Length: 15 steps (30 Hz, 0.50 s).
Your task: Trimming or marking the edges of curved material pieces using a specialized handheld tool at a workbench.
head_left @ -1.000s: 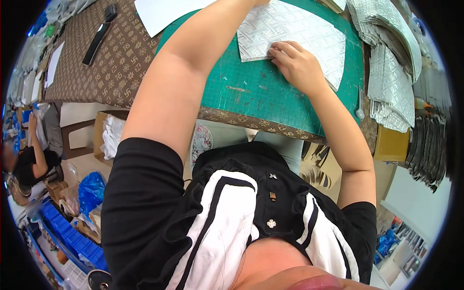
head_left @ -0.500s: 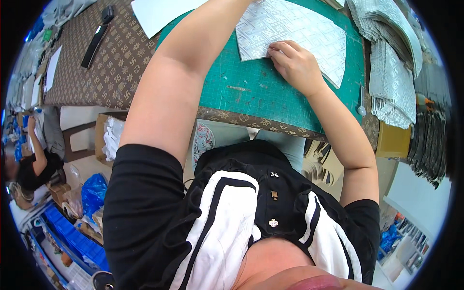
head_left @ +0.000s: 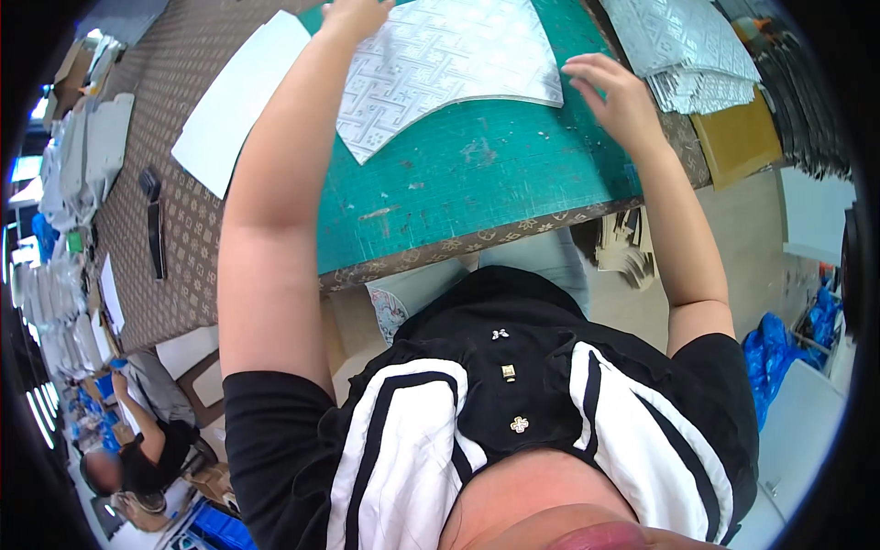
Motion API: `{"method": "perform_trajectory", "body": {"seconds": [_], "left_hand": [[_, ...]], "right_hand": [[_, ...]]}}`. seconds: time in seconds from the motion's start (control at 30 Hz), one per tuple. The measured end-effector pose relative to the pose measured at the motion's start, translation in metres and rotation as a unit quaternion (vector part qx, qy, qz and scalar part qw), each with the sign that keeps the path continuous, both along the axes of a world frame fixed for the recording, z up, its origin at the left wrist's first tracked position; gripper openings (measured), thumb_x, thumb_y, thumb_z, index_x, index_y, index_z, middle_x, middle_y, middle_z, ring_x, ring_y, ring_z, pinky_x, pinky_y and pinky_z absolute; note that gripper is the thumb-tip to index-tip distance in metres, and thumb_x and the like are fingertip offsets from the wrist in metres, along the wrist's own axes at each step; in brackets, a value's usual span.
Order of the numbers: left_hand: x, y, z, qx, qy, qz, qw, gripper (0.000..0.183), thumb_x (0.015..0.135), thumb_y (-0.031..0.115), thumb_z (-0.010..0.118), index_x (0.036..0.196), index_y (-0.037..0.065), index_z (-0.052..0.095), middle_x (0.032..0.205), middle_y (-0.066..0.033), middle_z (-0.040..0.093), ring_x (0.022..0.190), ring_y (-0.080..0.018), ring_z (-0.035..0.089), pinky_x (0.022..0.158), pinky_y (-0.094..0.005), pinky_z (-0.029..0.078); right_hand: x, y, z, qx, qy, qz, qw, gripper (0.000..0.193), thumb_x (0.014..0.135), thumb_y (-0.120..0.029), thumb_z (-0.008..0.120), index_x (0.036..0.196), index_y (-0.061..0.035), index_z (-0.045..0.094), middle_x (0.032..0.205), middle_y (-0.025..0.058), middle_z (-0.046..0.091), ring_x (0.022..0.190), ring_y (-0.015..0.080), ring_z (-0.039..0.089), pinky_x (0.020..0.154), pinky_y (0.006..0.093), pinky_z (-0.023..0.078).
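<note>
1. Nearest me, on the near side of the right hand [head_left: 621, 101], I see the green mat [head_left: 440, 206].
2. That hand looks empty to me, thumb and fingers parted and loosely bent, just beside the right edge of the sheet [head_left: 449, 64]; I can't tell whether a fingertip touches it.
3. The sheet, silver and patterned, lies on the mat between both hands, its curved edge toward me.
4. Left of the left hand [head_left: 357, 16] and nearer lies white paper [head_left: 240, 105]; a stack [head_left: 683, 46] sits right of the right hand.
5. Farthest, the left hand is at the sheet's left side, partly cut off; I can't tell if it grips.
6. I judge the step as positioning the sheet; the next move calls for steady contact at both sides.
</note>
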<state>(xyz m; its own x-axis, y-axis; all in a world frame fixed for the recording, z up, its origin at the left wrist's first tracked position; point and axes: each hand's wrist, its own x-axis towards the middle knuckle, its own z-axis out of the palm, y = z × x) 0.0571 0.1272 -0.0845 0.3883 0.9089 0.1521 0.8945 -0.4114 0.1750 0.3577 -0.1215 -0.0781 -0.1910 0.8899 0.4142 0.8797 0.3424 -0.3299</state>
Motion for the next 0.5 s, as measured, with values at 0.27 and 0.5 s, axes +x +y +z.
{"method": "perform_trajectory", "body": {"seconds": [0.27, 0.5], "left_hand": [[0.102, -0.012, -0.018, -0.048, -0.103, -0.144, 0.983, 0.046, 0.091, 0.041, 0.059, 0.127, 0.014, 0.065, 0.134, -0.0167, 0.057, 0.126, -0.0356, 0.052, 0.107, -0.0532, 0.037], [0.137, 0.000, -0.024, -0.063, -0.110, -0.087, 0.988, 0.038, 0.087, 0.043, 0.062, 0.111, 0.015, 0.074, 0.127, -0.0177, 0.061, 0.122, -0.0373, 0.054, 0.104, -0.0545, 0.041]], "right_hand": [[-0.023, -0.012, -0.017, 0.081, -0.067, 0.036, 0.994, 0.021, 0.079, -0.011, 0.075, 0.099, -0.0110, 0.070, 0.111, 0.0022, 0.068, 0.099, 0.0243, 0.066, 0.079, 0.0342, 0.056], [-0.028, -0.009, -0.021, 0.112, -0.045, 0.038, 0.992, 0.020, 0.075, -0.009, 0.076, 0.094, -0.0101, 0.069, 0.105, 0.0004, 0.068, 0.093, 0.0211, 0.065, 0.075, 0.0329, 0.056]]}}
